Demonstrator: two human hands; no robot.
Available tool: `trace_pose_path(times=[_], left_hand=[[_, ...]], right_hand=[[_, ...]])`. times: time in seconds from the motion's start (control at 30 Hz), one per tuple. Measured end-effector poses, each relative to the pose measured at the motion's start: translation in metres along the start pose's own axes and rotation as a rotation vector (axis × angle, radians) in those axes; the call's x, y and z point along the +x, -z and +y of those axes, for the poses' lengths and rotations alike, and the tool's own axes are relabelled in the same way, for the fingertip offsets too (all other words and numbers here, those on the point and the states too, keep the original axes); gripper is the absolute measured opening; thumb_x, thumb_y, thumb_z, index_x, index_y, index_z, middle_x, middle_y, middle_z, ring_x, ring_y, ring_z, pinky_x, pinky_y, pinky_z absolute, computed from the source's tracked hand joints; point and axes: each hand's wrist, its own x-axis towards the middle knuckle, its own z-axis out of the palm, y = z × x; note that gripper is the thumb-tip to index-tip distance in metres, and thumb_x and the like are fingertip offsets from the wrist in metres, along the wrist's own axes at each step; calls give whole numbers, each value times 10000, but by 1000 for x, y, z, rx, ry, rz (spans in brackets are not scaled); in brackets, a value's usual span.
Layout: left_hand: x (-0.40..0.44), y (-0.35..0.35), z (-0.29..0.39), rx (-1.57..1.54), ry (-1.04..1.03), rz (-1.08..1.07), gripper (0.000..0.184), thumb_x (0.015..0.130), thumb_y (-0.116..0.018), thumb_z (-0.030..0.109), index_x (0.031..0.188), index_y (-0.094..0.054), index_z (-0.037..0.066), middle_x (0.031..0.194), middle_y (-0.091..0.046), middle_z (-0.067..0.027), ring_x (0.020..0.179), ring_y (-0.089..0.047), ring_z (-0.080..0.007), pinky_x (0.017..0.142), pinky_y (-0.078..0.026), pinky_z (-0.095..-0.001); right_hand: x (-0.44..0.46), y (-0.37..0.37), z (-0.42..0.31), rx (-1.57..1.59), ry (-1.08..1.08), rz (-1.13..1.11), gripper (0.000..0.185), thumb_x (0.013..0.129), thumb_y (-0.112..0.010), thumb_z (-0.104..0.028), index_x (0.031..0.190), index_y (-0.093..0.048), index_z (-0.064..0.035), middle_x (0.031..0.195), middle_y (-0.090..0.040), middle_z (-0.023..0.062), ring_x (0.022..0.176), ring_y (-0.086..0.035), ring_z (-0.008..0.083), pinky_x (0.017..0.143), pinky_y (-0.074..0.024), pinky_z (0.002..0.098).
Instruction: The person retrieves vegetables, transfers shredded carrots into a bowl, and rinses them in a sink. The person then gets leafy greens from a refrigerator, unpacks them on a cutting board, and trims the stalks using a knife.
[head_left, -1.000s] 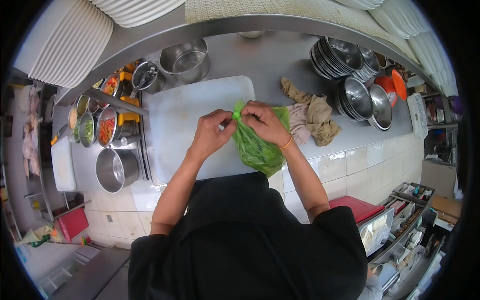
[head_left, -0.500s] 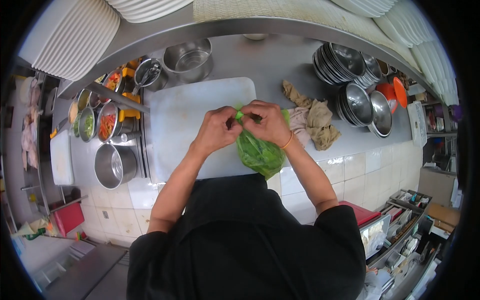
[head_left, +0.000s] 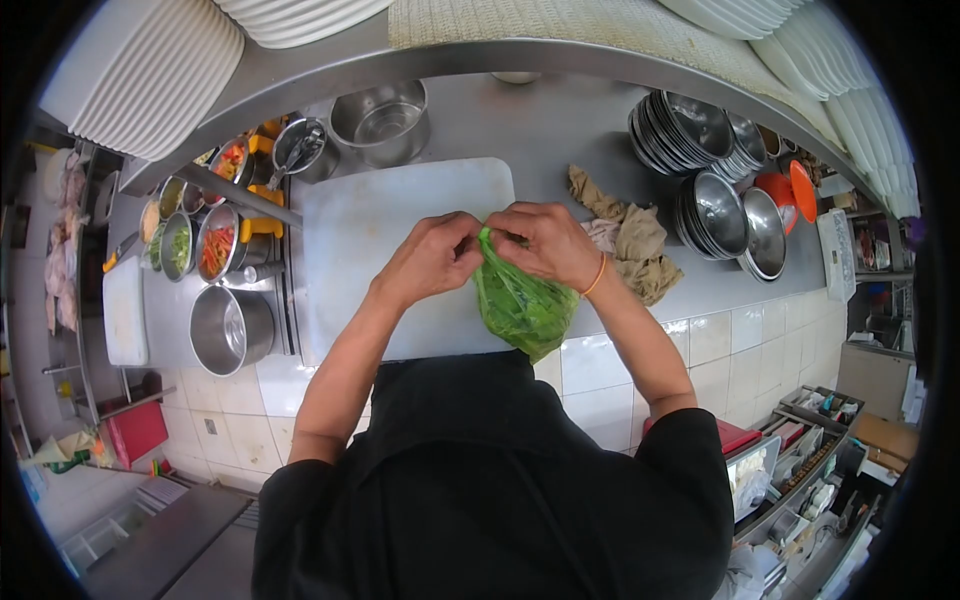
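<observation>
A green plastic bag (head_left: pixel 522 308), with what look like leaves inside, is held at its bunched neck (head_left: pixel 487 242) by two hands. It is placed by the right edge of the white cutting board (head_left: pixel 375 215), near the front of the steel counter (head_left: pixel 520 130). One side of the neck is pinched by the left hand (head_left: pixel 430 262), its finger and thumb close together. The other side is pinched by the right hand (head_left: pixel 552 245), its fingers curled in small. The fingertips are partly hidden, so how hard the plastic is squeezed cannot be told. A crumpled brown cloth (head_left: pixel 642 240) is seen just past the right hand. The bag is judged to be light, soft and floppy, with thin, slippery plastic that may be torn easily. It is best held by the neck, so the leaves are not squashed.
</observation>
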Motion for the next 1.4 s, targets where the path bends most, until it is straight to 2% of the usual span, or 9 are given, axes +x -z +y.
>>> trace_pose_path(times=[0.07,0.27,0.37,0.47,0.87,1.07,1.17,1.27,1.4], left_hand=[[1,-1,-2,13,-36,-7,83,747,-607,10,824,-585,-12,699,-593,-129,592,-572,-294,561,-455,-366],[3,-10,-5,145,-176,138,108,751,-641,23,853,-605,17,765,-604,-106,649,-610,-286,560,-491,-368],[5,-4,4,341,-282,187,109,758,-664,70,839,-603,30,777,-598,-95,679,-623,-275,562,-512,-368],[9,1,9,512,-259,0,117,762,-666,113,796,-590,31,753,-583,-94,684,-625,-263,566,-520,-364],[25,-22,-6,422,-335,72,107,660,-658,49,647,-553,30,652,-551,-83,586,-590,-275,518,-501,-384],[17,-32,-15,155,-141,202,42,668,-644,-1,682,-610,19,672,-611,-90,535,-587,-192,527,-502,-301],[7,-47,-28,-371,231,309,96,638,-646,12,734,-642,17,629,-597,-91,544,-572,-225,520,-486,-304],[6,-44,-27,-278,137,340,134,665,-662,55,795,-661,24,668,-614,-104,577,-598,-243,555,-503,-318],[9,-18,-2,290,-155,164,140,709,-650,38,848,-650,25,705,-627,-106,600,-605,-228,591,-515,-315]], right_hand=[[3,4,3,-37,-13,-101,134,824,-646,-74,929,-672,4,793,-665,71,658,-615,120,602,-487,267],[-2,-11,34,630,-410,-93,136,837,-604,-72,865,-660,48,719,-633,17,654,-512,34,586,-445,226],[-1,-10,33,470,-485,-84,128,826,-605,-69,840,-669,41,685,-614,-4,640,-504,33,573,-434,220],[3,-10,22,375,-496,-47,165,756,-629,-129,789,-679,24,644,-638,96,591,-563,91,580,-468,266],[4,1,38,352,-533,-152,180,720,-651,-158,758,-687,14,609,-630,80,555,-558,104,567,-469,275],[-2,1,46,396,-599,-145,198,749,-650,-174,799,-702,11,619,-631,64,587,-549,73,579,-466,264],[-12,-12,55,524,-668,-86,216,769,-648,-189,828,-703,12,648,-640,68,616,-551,63,596,-466,257],[-16,-19,53,506,-595,-86,164,836,-626,-129,852,-681,25,659,-608,-4,632,-514,30,577,-439,221],[-7,-15,36,338,-558,-89,207,776,-634,-175,829,-680,20,676,-649,115,607,-596,142,612,-479,293]])
